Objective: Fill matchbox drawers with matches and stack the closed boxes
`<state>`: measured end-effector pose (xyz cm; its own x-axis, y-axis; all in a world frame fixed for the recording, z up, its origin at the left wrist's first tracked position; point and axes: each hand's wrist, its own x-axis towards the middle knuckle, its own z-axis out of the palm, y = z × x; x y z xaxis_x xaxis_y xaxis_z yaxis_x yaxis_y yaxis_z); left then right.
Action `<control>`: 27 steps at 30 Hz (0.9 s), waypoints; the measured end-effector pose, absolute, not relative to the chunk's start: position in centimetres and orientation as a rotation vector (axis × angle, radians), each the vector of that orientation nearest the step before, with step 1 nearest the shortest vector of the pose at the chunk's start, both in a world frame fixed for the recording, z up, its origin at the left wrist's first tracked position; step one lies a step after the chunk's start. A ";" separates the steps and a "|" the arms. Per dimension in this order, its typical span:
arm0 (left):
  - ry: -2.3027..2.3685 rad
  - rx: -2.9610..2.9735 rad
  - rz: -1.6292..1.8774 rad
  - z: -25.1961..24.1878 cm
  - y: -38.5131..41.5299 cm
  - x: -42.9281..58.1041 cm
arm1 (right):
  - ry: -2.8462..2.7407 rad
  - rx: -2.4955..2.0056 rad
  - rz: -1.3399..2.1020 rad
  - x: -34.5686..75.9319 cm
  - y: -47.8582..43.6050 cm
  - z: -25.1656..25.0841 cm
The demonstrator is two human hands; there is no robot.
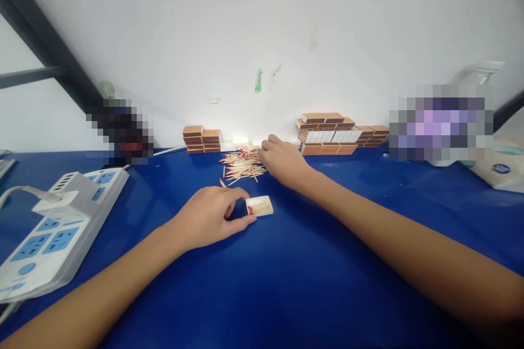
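A white wall (pixel 196 38) is fronted by a blue bench (pixel 295 294), where matchboxes (pixel 327 149) are stacked in 2 main groups. The left hand (pixel 208 215) is closed, thumb and finger, on the left end of 1 small tray (pixel 265 213), set nearer than the match pile (pixel 241 165). At the pile's right edge, the right hand (pixel 282 158) is curled; whether a match is pinched cannot be told. If the tray were tilted, its matches (pixel 257 208) could be spilled.

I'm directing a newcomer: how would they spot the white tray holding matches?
On the blue tabletop, find the left hand. Its thumb and index finger hold a small white tray; unlike the loose match pile beyond, its matches lie inside walls.
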<state>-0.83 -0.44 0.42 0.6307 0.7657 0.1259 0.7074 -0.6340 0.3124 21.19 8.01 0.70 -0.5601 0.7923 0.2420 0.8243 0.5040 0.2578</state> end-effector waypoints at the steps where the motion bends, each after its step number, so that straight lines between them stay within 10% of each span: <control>1: 1.204 2.622 0.367 0.4 -0.4 -0.8 | -2.637 -1.434 -0.521 21.2 8.0 0.8; 27: 1.230 2.596 0.430 -0.1 -1.0 0.0 | -2.647 -1.014 0.256 25.6 -0.9 2.1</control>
